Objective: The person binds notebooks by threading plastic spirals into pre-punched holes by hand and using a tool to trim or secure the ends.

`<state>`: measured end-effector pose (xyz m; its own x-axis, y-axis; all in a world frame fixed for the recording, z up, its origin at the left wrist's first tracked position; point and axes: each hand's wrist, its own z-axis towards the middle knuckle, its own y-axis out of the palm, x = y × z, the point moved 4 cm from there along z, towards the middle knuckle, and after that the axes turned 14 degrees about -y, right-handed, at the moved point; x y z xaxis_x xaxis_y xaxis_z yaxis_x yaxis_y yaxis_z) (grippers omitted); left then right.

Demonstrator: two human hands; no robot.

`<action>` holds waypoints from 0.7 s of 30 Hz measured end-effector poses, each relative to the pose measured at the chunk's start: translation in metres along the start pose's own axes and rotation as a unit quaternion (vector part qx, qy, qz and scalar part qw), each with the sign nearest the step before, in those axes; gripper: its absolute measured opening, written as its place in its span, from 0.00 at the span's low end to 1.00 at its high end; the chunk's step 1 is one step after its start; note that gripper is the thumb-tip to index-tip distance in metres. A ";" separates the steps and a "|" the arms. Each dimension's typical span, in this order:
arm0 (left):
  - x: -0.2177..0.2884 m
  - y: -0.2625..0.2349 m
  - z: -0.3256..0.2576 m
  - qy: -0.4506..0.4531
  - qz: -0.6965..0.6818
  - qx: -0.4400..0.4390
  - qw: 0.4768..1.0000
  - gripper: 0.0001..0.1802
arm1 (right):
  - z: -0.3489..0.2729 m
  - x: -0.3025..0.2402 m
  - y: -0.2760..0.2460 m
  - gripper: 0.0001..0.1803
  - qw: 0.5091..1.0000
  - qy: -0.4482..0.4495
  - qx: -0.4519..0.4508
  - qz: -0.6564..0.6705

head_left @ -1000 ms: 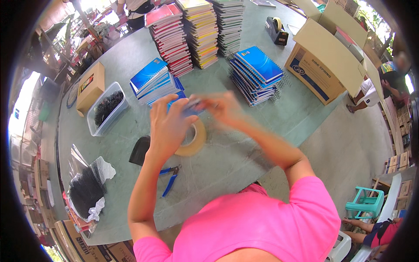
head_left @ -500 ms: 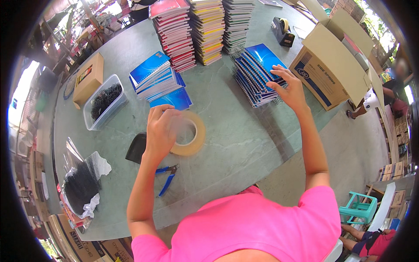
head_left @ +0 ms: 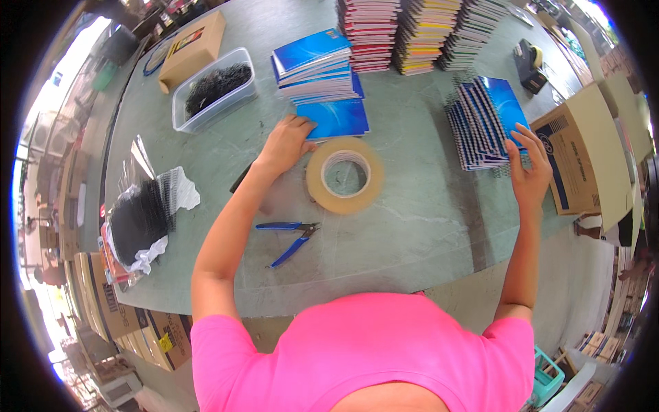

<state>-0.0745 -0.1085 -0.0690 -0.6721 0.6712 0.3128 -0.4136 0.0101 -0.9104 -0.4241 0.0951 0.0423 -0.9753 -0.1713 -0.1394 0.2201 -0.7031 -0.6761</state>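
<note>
At the near left corner of a loose blue notebook (head_left: 335,118), my left hand (head_left: 285,144) is closed, fingers and thumb pinching the cover's edge. This notebook lies in front of a leaning stack of blue notebooks (head_left: 312,51). On the right, my right hand (head_left: 532,168) is open, thumb and fingers apart, its fingertips against the near right edge of a pile of wire-bound blue notebooks (head_left: 504,106). Black wire coils stick out along that pile's left side. A large roll of clear tape (head_left: 316,172) lies just right of my left hand. Part of a dark flat object (head_left: 240,177) shows beneath my left wrist.
Blue-handled cutters (head_left: 292,240) lie near the front. To the left are a clear tub (head_left: 182,113) of black coils and a bundle of black wire combs (head_left: 137,223). Tall notebook stacks (head_left: 367,34) stand behind; an open carton (head_left: 566,158) and tape dispenser (head_left: 530,67) sit right.
My left hand has moved from above the tape roll to the loose blue notebook's corner. My right hand has slid down the bound pile's edge. The whole view has shifted.
</note>
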 end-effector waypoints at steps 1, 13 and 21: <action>-0.001 0.003 -0.002 0.000 0.011 0.002 1.000 0.15 | 0.000 -0.002 0.000 0.09 1.000 -0.007 0.014 -0.003; 0.025 -0.044 0.004 -0.151 -0.131 -0.007 0.980 0.12 | 0.021 -0.051 0.096 0.17 0.931 0.078 0.039 0.354; 0.069 -0.037 -0.047 -0.211 -0.487 -0.048 0.846 0.11 | 0.035 -0.113 0.159 0.15 0.719 0.174 -0.051 0.671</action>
<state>-0.0771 -0.0274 -0.0266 -0.2094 -0.0144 0.9777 -0.8597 0.4790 -0.1771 -0.2783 -0.0212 -0.0245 0.1654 -0.4529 -0.8761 0.9819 -0.0074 0.1892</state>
